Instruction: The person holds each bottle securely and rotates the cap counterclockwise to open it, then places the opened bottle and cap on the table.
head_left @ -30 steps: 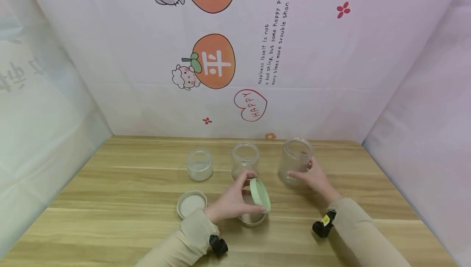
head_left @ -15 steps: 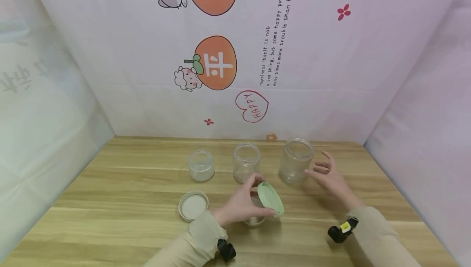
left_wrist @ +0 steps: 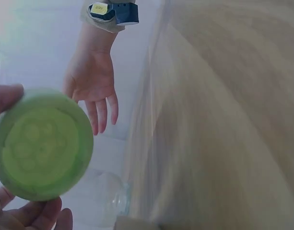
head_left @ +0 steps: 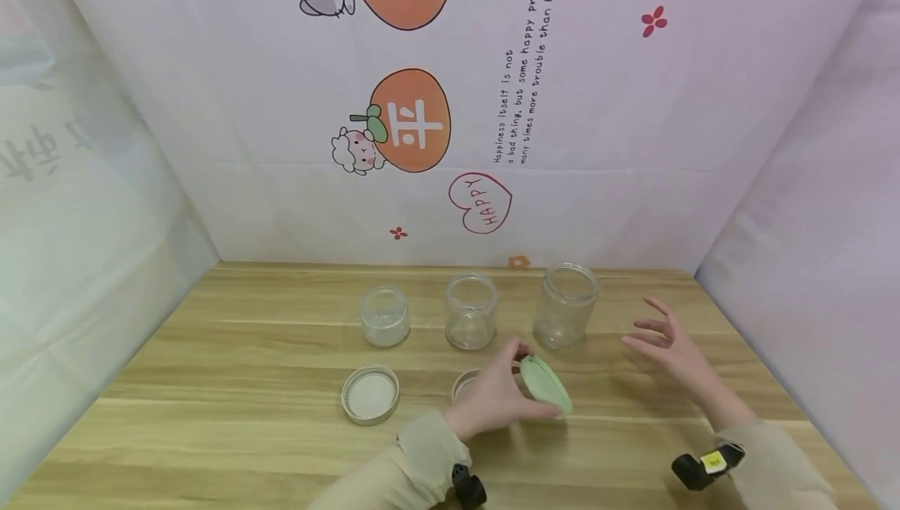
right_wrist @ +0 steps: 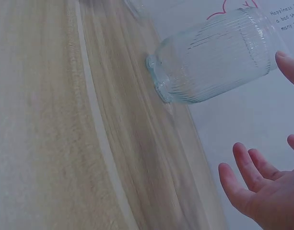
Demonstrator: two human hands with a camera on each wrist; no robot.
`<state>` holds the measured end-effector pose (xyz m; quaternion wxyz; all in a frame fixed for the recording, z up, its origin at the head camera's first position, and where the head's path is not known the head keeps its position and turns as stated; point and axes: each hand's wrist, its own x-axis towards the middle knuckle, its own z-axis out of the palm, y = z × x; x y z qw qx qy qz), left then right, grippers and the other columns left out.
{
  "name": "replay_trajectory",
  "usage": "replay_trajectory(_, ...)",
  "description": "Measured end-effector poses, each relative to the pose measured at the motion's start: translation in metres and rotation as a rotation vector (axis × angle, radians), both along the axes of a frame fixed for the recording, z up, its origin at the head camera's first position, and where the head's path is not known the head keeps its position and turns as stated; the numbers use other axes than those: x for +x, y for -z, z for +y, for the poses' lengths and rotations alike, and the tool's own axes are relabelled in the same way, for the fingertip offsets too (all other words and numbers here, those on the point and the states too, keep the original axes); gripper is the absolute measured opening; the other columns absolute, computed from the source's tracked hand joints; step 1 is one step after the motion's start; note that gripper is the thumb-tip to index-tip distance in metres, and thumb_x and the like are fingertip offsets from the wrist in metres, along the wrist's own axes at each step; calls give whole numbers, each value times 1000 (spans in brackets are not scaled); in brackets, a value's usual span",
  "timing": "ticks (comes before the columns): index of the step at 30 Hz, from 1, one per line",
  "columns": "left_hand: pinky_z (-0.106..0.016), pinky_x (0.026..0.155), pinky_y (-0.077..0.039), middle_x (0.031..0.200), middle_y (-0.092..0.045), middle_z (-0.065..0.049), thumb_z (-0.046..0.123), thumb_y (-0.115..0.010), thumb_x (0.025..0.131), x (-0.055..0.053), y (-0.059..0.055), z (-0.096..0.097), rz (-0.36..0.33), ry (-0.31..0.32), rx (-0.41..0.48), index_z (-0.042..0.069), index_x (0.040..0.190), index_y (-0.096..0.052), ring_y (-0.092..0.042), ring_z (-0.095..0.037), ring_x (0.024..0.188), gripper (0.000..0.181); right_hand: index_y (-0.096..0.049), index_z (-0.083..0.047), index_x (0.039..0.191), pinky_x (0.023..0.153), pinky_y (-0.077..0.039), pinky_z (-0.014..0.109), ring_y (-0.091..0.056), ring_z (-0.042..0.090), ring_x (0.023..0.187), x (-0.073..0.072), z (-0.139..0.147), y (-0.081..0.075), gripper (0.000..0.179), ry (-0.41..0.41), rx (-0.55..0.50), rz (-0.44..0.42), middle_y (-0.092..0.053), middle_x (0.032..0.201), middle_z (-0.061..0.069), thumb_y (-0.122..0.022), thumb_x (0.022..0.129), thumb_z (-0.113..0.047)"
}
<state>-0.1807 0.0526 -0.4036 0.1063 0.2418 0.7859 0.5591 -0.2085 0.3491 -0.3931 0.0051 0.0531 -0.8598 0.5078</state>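
A light green round lid [head_left: 546,386] is gripped by its rim in my left hand [head_left: 492,397], tilted above the table; its green face [left_wrist: 43,146] fills much of the left wrist view. My right hand [head_left: 678,358] hovers with spread fingers to the right of the tall clear jar [head_left: 566,307], apart from it, holding nothing. In the right wrist view the ribbed jar [right_wrist: 214,57] stands beyond the fingertips. A medium clear jar [head_left: 470,313] and a short clear jar [head_left: 384,318] stand to its left in a row.
A pale lid [head_left: 370,394] lies on the wooden table [head_left: 232,385] in front of the short jar. Another lid [head_left: 464,381] lies partly hidden behind my left hand. A printed white cloth [head_left: 583,143] rises along the table's back edge.
My right hand has let go of the tall jar and moved away to the right. The left hand has carried the green lid rightward, tilting it flatter. The jars stay put.
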Motion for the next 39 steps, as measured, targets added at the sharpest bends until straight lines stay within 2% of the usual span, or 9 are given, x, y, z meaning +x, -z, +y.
replay_trajectory(3, -23, 90, -46, 111, -53, 10, 27, -86, 68, 1, 3, 13, 4, 3, -21, 21, 116, -47, -54, -10, 107, 62, 3, -3, 150, 78, -42, 9, -46, -17, 96, 6, 5, 1, 84, -17, 4, 9, -31, 139, 34, -58, 94, -19)
replay_trajectory(6, -20, 85, -45, 112, -52, 12, 27, -86, 68, 2, 4, 25, -21, 11, -31, 21, 116, -47, -53, -7, 104, 62, 0, -5, 150, 76, -43, 10, -47, -17, 96, 11, 9, 3, 82, -18, 19, 22, -33, 138, 34, -58, 94, -18)
replay_trajectory(10, -20, 86, -45, 111, -52, 13, 21, -86, 67, 2, 7, 39, -52, 10, -8, 19, 116, -48, -52, -6, 106, 63, -3, -8, 150, 75, -44, 11, -49, -16, 96, 17, 15, 4, 80, -13, 27, 42, -34, 136, 33, -59, 94, -17)
replay_trajectory(17, -23, 87, -45, 106, -53, 14, 17, -87, 64, -2, 13, 58, -166, -67, 36, 18, 116, -49, -52, -3, 98, 64, -1, -4, 150, 75, -47, 15, -52, -13, 95, 22, 23, 6, 78, -21, 28, 57, -33, 135, 37, -56, 95, -16)
replay_trajectory(22, -22, 81, -46, 100, -54, 11, 11, -87, 64, -4, 20, 65, -196, -100, 71, 15, 115, -49, -52, -3, 89, 64, -2, -1, 149, 76, -47, 15, -53, -11, 96, 23, 22, 10, 77, -29, 23, 40, -34, 135, 38, -55, 95, -16)
replay_trajectory(28, -24, 92, -45, 109, -54, 9, 5, -85, 64, -4, 30, 71, -241, -119, 118, 16, 119, -46, -54, -6, 99, 68, -2, -1, 149, 77, -48, 20, -50, -13, 95, 25, 17, 15, 78, -46, 19, 14, -34, 135, 37, -56, 95, -18)
replay_trajectory(31, -28, 97, -44, 116, -53, 8, 6, -86, 64, -5, 32, 74, -248, -142, 100, 17, 124, -45, -54, -11, 106, 73, -3, -1, 149, 77, -48, 20, -51, -12, 94, 25, 13, 16, 78, -51, 8, 12, -35, 135, 37, -57, 95, -18)
replay_trajectory(35, -31, 97, -44, 121, -54, 8, 9, -87, 62, -6, 32, 77, -237, -167, 49, 19, 126, -46, -54, -13, 109, 77, -5, -1, 149, 77, -49, 19, -53, -10, 95, 26, 9, 16, 78, -59, -2, 16, -35, 134, 37, -58, 94, -19)
replay_trajectory(39, -30, 97, -43, 122, -54, 9, 9, -88, 61, -7, 30, 78, -218, -162, 15, 20, 126, -48, -54, -12, 109, 77, -4, -1, 149, 79, -49, 21, -52, -10, 97, 26, 8, 15, 78, -67, -14, 10, -34, 135, 36, -57, 94, -17)
